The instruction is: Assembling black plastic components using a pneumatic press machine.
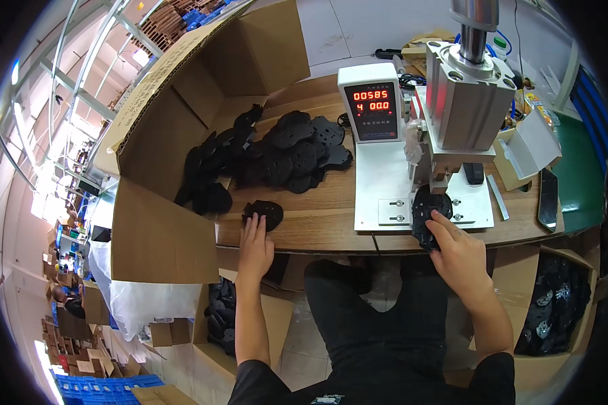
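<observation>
My right hand (461, 256) grips a black, oval, perforated plate (423, 210) on the white base of a bench press (463, 101). The plate's far end sits beneath the press head, and its near end reaches past the base's front edge. On the wooden table to the left, my left hand (255, 248) lies with fingers stretched out, fingertips touching the near edge of a single black rounded plate (266, 214). Beyond it spreads a heap of similar black plates (294, 150), part of it inside a tipped cardboard box (162, 226).
A counter box (373, 104) with a lit red display stands left of the press. Right of it are a metal strip (498, 197), a phone (548, 199) and a small open carton (525, 152). Below the table, cardboard boxes of black parts (552, 310) flank my legs.
</observation>
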The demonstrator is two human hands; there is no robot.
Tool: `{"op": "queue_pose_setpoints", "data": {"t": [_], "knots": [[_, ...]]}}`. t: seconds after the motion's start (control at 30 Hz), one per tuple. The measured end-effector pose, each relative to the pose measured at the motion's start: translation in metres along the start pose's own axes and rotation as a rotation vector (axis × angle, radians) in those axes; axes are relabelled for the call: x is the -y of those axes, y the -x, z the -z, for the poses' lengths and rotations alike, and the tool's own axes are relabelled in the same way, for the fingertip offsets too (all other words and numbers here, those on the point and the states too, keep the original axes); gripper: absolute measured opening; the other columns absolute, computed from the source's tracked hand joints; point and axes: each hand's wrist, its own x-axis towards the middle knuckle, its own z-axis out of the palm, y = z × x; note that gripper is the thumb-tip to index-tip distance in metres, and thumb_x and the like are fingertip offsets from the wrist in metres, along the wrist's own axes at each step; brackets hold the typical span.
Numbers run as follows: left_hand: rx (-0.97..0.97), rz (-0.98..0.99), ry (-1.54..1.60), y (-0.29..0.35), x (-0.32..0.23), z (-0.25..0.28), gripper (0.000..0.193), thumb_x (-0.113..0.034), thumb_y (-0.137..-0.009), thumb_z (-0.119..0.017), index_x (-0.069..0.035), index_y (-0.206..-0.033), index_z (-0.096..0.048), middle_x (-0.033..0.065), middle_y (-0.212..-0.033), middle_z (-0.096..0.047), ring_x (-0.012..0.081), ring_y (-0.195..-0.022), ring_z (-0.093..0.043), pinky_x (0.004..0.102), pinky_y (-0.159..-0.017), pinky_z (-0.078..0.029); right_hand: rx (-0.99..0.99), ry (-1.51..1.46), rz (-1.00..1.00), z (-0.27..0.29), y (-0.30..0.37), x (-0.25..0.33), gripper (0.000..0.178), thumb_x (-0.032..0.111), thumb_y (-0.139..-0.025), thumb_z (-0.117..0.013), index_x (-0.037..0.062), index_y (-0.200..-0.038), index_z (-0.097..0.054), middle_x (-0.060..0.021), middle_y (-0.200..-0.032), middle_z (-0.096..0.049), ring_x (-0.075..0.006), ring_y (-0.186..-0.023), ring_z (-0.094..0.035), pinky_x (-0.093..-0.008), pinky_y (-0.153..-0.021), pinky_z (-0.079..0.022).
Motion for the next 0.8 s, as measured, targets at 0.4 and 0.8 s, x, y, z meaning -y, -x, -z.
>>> {"op": "queue_pose_setpoints", "data": {"t": [0.4,0.8], "knots": [[0.064,-0.121,-0.081,-0.053,-0.094,0.036,0.024,-0.028,-0.086,-0.072,-0.005,-0.083,-0.066,0.0110,-0.084,-0.066,0.0338,-0.088,-0.062,0.0457,-0.080,-0.049,-0.002,0.030,-0.005,-0.003,0.000,0.005,0.050,0.004,-0.072,-0.074,0.0068,-0.120,-0.062,-0.0090,-0.134,-0.064,-0.0262,-0.102,-0.072,-0.0368,-0.078,-0.059],[-0.030,-0.287,0.225,0.019,-0.117,0.015,0.047,-0.020,-0.079,-0.080,-0.002,-0.121,-0.067,0.0167,-0.129,-0.066,0.0362,-0.122,-0.062,0.0452,-0.106,-0.048,-0.022,0.036,0.008,0.001,-0.002,0.005,0.042,0.008,-0.078,-0.072,0.0052,-0.119,-0.064,-0.0106,-0.132,-0.065,-0.0236,-0.099,-0.073,-0.0342,-0.073,-0.059]]}}
